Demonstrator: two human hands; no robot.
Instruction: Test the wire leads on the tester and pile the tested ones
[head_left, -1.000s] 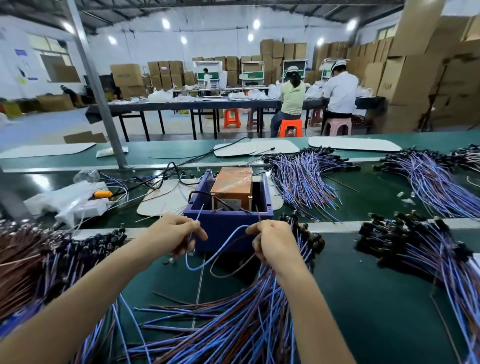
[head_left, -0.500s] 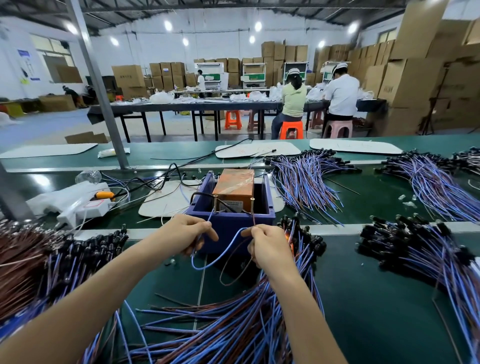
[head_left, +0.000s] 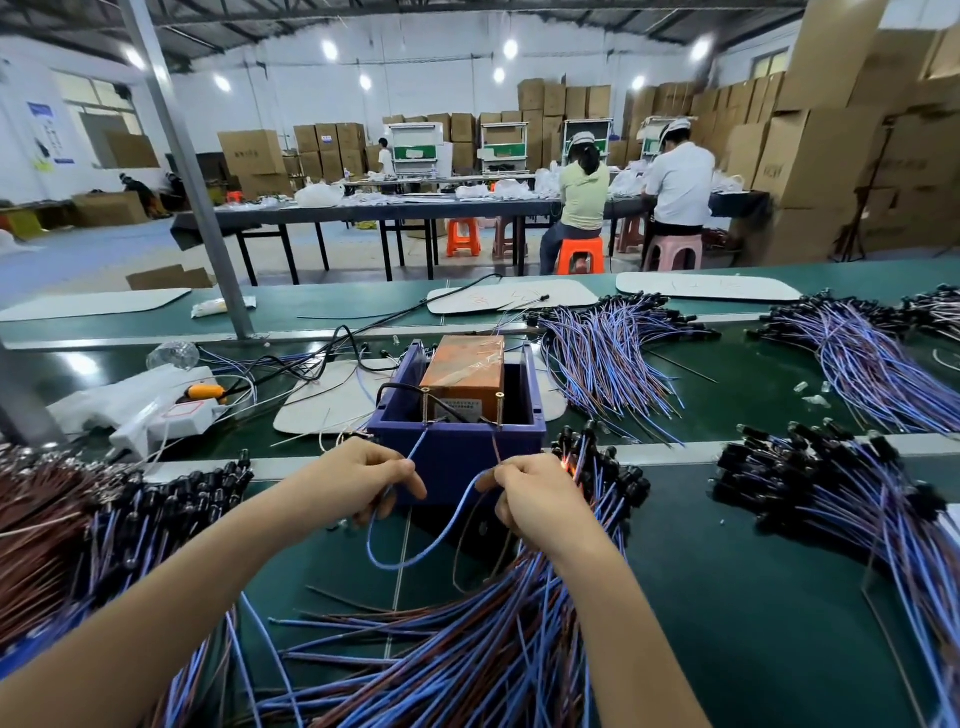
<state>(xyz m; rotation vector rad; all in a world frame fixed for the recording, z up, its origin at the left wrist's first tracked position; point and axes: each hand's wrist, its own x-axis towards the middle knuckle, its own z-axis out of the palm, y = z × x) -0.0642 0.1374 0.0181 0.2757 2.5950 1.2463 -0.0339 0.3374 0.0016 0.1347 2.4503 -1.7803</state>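
The person's left hand (head_left: 363, 480) pinches the blue strand of a blue-and-brown two-wire lead (head_left: 389, 567) between thumb and forefinger, its other fingers curled under. The right hand (head_left: 537, 501) pinches the brown strand the same way, with its remaining fingers folded shut; whether they also hold the lead's capped end cannot be told. The lead sags in a loop between the hands, just in front of the dark blue plastic tester box (head_left: 457, 457) at 12 o'clock. Each strand rises to one of the two thin brass posts (head_left: 426, 410) on the box's near rim. A small orange glow (head_left: 569, 464) shows at the right hand's 1 o'clock edge. It is probably the lead's lamp lit, though its source is partly hidden.

The wire tips are fine and the posts narrow. A slight drift of either wrist would likely break contact, and a good lead could be taken for a dead one. If the two tips swung towards each other, they might bridge the posts.

The right hand sits right over the large heap of blue and brown leads (head_left: 467, 654) at 6 o'clock. Pulling away could snag neighbouring strands and drag them along, or the tested lead could drop back among them.

The black-capped heaps at 9 o'clock (head_left: 119, 514) and 3 o'clock (head_left: 831, 493) look much alike. Which one holds tested leads cannot be told, so a lead laid on the wrong heap would be hard to find again.
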